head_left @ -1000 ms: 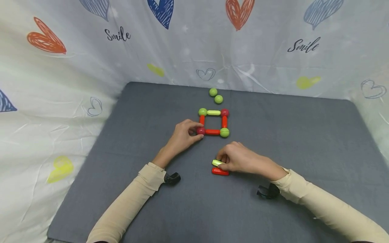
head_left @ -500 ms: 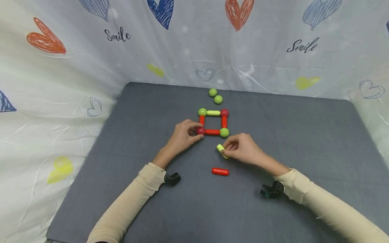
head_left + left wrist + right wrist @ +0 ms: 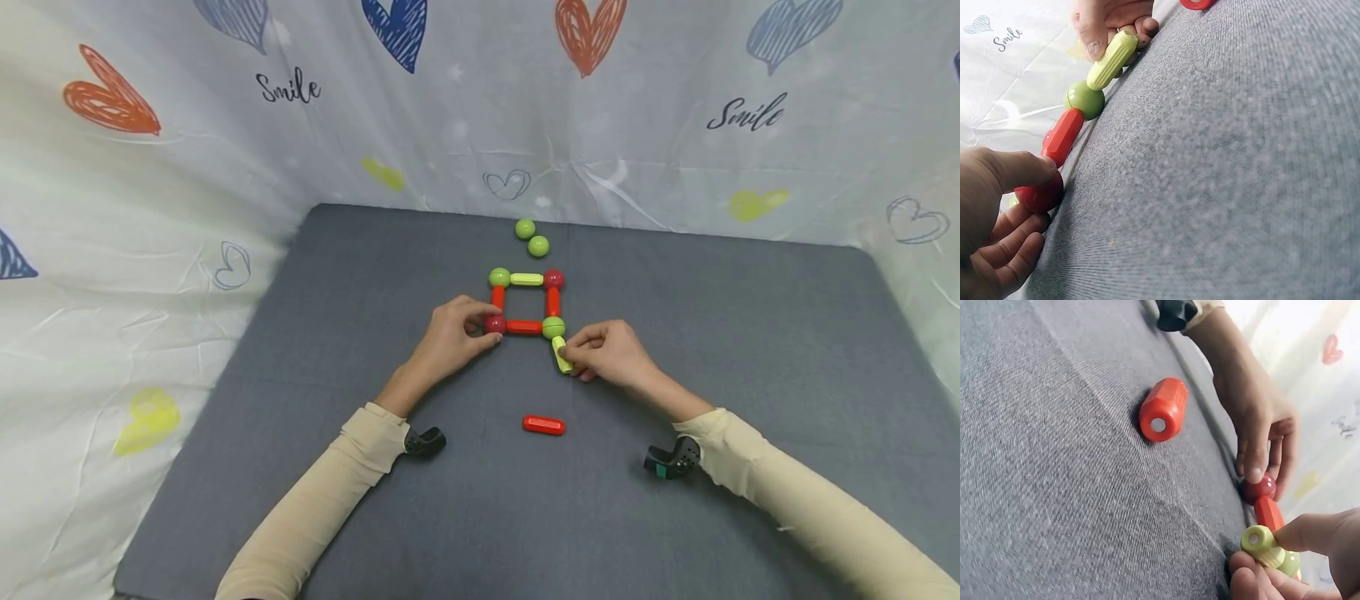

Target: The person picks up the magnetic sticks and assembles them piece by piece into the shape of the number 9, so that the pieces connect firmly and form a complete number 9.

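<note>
On the grey cloth lies a square of magnetic rods and balls. My left hand [image 3: 456, 332] pinches its near-left red ball [image 3: 495, 324] between thumb and fingers. At the near-right corner is a green ball [image 3: 553, 327], joined to the red ball by a red rod [image 3: 524, 327]. My right hand [image 3: 611, 357] pinches a yellow-green rod [image 3: 561, 355], whose far end touches that green ball. In the right wrist view the rod's near end shows a silver magnet disc. A loose red rod [image 3: 1164, 410] lies apart on the cloth.
Two loose green balls [image 3: 525, 228] lie beyond the square. The square's far side has a green ball [image 3: 499, 277], a yellow-green rod [image 3: 527, 279] and a red ball [image 3: 553, 279]. Behind the cloth-covered table [image 3: 720, 333] hangs a white printed curtain [image 3: 645, 125].
My right hand has lifted the yellow-green rod from beside the loose red rod and carried it forward to the near-right green ball. The left hand stays on the red ball.
</note>
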Demonstrator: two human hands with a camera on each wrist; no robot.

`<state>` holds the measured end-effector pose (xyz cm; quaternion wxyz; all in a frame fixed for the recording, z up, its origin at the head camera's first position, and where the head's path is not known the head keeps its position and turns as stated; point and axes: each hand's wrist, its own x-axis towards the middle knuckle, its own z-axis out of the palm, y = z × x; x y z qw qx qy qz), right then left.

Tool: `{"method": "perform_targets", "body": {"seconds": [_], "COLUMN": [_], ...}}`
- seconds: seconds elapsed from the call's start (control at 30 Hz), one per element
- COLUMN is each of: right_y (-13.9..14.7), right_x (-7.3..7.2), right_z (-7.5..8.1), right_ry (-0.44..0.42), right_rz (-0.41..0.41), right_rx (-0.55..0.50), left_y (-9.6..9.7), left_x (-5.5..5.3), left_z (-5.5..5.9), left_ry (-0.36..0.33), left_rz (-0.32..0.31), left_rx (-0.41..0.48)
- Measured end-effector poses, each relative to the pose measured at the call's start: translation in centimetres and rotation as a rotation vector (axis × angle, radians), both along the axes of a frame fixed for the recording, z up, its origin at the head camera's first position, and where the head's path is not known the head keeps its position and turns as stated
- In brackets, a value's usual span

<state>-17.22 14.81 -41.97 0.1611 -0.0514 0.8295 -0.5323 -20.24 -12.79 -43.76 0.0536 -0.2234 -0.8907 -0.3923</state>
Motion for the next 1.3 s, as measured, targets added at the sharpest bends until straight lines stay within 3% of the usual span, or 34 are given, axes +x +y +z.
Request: {"method": "perform_targets", "body": {"seconds": [0.8, 0.97, 1.07, 1.17, 1.3], "right_y": [-0.7, -0.3, -0.3, -0.3, -0.2], "right_x": [-0.2, -0.2, -0.4, -0.5, -0.5], "right_z": [0.0, 0.0, -0.1, -0.2, -0.2], "right_ry": [-0.110, -0.120, -0.130, -0.139, -0.142], "right_rz": [-0.056, -0.067, -0.057, -0.050, -0.056], "right_rx": [-0.121, -0.128, -0.138, -0.146, -0.146], "left_y": [0.2, 0.4, 0.1, -0.3, -0.4], "left_x": [0.1, 0.0, -0.4, -1.4, -4.0], "left_z": [0.1, 0.3, 0.9, 2.2, 5.0], "left_ry": [0.009, -0.003, -0.042, -0.104, -0.132], "left_rz": [0.017, -0.008, -0.045, -0.092, -0.117], "left_rx": [-0.011, -0.020, -0.065, -0.148, -0.259]}}
